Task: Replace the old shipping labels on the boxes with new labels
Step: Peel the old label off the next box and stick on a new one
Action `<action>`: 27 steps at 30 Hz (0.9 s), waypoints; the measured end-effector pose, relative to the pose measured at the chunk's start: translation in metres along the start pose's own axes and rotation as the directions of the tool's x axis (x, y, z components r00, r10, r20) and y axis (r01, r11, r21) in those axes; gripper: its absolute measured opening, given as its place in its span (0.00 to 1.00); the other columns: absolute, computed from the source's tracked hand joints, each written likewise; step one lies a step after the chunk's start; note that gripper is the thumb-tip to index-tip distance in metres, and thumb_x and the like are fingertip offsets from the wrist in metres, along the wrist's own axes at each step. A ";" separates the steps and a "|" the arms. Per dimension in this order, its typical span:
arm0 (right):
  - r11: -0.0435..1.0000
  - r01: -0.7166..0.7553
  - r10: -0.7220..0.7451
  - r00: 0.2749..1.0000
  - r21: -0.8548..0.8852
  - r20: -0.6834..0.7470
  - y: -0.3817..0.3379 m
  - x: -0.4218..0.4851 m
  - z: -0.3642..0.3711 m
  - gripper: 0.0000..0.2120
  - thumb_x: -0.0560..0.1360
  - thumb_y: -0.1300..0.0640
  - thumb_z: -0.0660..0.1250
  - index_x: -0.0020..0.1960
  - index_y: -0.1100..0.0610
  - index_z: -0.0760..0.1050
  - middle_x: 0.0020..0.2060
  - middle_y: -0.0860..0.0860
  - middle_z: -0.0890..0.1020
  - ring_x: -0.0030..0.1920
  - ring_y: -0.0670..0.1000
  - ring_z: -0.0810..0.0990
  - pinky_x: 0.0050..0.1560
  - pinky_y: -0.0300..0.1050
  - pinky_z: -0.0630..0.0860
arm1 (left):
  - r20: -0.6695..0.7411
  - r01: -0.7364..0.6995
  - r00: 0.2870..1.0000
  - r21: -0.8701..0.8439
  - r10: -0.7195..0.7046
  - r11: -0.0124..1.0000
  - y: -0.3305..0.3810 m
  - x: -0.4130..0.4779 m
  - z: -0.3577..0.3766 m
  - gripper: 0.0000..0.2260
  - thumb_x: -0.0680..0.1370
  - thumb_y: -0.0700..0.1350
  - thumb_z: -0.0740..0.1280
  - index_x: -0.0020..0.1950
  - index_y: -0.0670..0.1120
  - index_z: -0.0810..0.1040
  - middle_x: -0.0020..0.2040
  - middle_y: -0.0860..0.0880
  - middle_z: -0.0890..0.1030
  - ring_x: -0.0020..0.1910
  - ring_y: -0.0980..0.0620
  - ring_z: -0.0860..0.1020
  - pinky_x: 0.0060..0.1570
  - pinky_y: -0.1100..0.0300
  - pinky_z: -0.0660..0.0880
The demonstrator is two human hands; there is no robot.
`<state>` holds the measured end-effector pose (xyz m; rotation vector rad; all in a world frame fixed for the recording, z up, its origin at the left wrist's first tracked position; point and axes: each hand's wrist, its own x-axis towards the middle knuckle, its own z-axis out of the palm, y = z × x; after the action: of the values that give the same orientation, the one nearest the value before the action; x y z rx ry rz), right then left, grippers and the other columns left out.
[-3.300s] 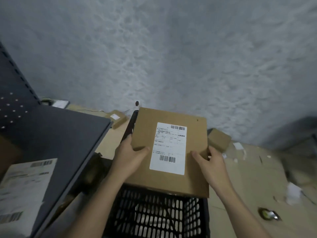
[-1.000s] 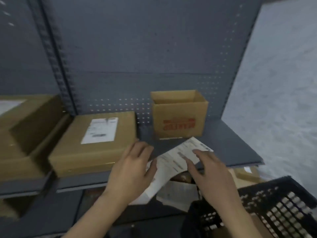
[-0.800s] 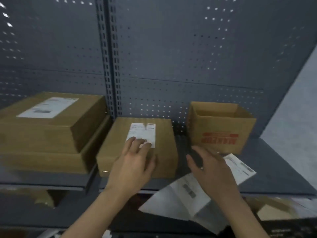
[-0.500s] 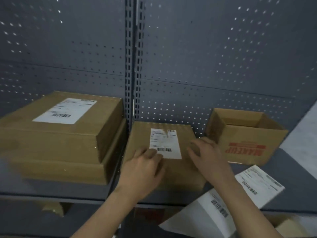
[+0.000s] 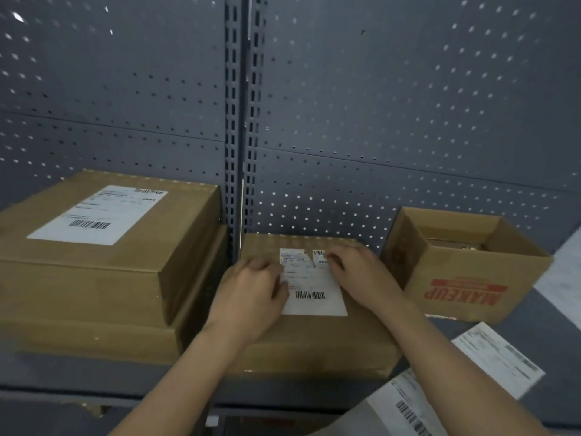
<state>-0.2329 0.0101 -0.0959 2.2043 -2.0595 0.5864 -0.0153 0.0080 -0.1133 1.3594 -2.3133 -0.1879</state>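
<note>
Where the stacked boxes point(image 5: 94, 278) stand: well left of the fingers point(image 5: 267, 267) of the left hand point(image 5: 251, 294), untouched; the upper one carries its own white label point(image 5: 97, 215).
Left hand: the risk here is that, if it bears down too lightly, the small box point(image 5: 314, 341) could skid on the shelf point(image 5: 559, 341) when the right hand point(image 5: 361, 278) pulls. Its fingers are bent, with the tips pressed on the cardboard at the left edge of the old label point(image 5: 314, 297) and the thumb against the paper. They enclose nothing.
Small box: closed, lying under both hands.
Old label: between the two sets of fingers, stuck flat on the box top, with a rip running down from its far edge. Pulled fast or sideways, it will likely shred into strips or lift the cardboard skin.
Right hand: fingers point(image 5: 334, 261) curled tight onto the label's far right corner beside the rip, seemingly pinching the loosened piece. How much has lifted I cannot tell.
Open box point(image 5: 465, 278): right of the right fingers and apart from them, with red print on its front.
New label sheets point(image 5: 496, 357): nearer than the right fingers and to their right, overhanging the shelf edge. A knock from the forearm could slide them off.
</note>
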 end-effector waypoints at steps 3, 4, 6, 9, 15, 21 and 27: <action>0.996 0.067 -0.065 0.997 -0.054 0.042 -0.001 0.017 0.007 0.11 0.82 0.55 0.60 0.57 0.55 0.79 0.51 0.50 0.79 0.52 0.51 0.76 0.50 0.46 0.74 | 0.055 0.051 0.997 0.002 -0.052 0.999 -0.007 0.020 0.008 0.16 0.80 0.54 0.60 0.66 0.53 0.76 0.63 0.51 0.77 0.63 0.46 0.71 0.63 0.50 0.71; 0.994 0.085 -0.081 0.995 -0.071 0.055 0.000 0.023 0.009 0.11 0.82 0.56 0.60 0.58 0.56 0.79 0.50 0.51 0.78 0.52 0.52 0.75 0.49 0.47 0.74 | 0.074 0.065 0.995 -0.004 -0.065 0.998 -0.009 0.025 0.011 0.18 0.80 0.54 0.59 0.68 0.53 0.75 0.65 0.50 0.76 0.65 0.46 0.69 0.65 0.49 0.69; 0.989 0.115 -0.107 0.991 -0.093 0.084 0.002 0.033 0.013 0.11 0.82 0.56 0.60 0.59 0.56 0.78 0.48 0.52 0.76 0.50 0.53 0.75 0.47 0.50 0.75 | 0.097 0.083 0.992 -0.001 -0.082 0.997 -0.010 0.033 0.016 0.19 0.80 0.55 0.59 0.70 0.52 0.74 0.67 0.49 0.74 0.68 0.46 0.67 0.69 0.48 0.66; 0.977 0.159 -0.144 0.984 -0.140 0.108 0.006 0.044 0.016 0.10 0.82 0.56 0.59 0.57 0.55 0.77 0.46 0.51 0.74 0.46 0.54 0.76 0.43 0.53 0.77 | 0.107 0.097 0.990 -0.009 -0.096 0.995 -0.011 0.037 0.019 0.20 0.81 0.54 0.57 0.72 0.53 0.72 0.70 0.49 0.72 0.70 0.46 0.65 0.72 0.48 0.63; 0.970 0.151 -0.134 0.986 -0.188 0.102 0.007 0.043 0.023 0.11 0.79 0.60 0.59 0.59 0.50 0.74 0.47 0.49 0.74 0.42 0.55 0.78 0.39 0.48 0.76 | 0.085 0.116 0.990 -0.033 -0.113 0.993 -0.008 0.033 0.017 0.22 0.82 0.55 0.55 0.76 0.55 0.65 0.75 0.51 0.65 0.74 0.49 0.59 0.75 0.50 0.58; 0.965 0.167 -0.149 0.984 -0.202 0.103 0.008 0.045 0.027 0.15 0.76 0.64 0.60 0.59 0.51 0.74 0.46 0.49 0.74 0.43 0.56 0.78 0.42 0.51 0.78 | 0.083 0.143 0.987 -0.053 -0.139 0.988 -0.007 0.034 0.017 0.24 0.81 0.57 0.56 0.77 0.55 0.63 0.76 0.52 0.63 0.75 0.51 0.58 0.76 0.52 0.57; 0.963 0.169 -0.152 0.984 -0.209 0.093 0.009 0.047 0.030 0.16 0.74 0.66 0.60 0.57 0.50 0.73 0.45 0.49 0.73 0.41 0.57 0.79 0.42 0.53 0.78 | 0.089 0.142 0.987 -0.067 -0.136 0.988 -0.006 0.034 0.016 0.24 0.80 0.57 0.58 0.76 0.55 0.64 0.76 0.52 0.64 0.75 0.50 0.58 0.75 0.52 0.58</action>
<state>-0.2330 -0.0441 -0.1107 2.2667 -1.8518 0.2541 -0.0315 -0.0257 -0.1186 1.5036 -2.2559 -0.3767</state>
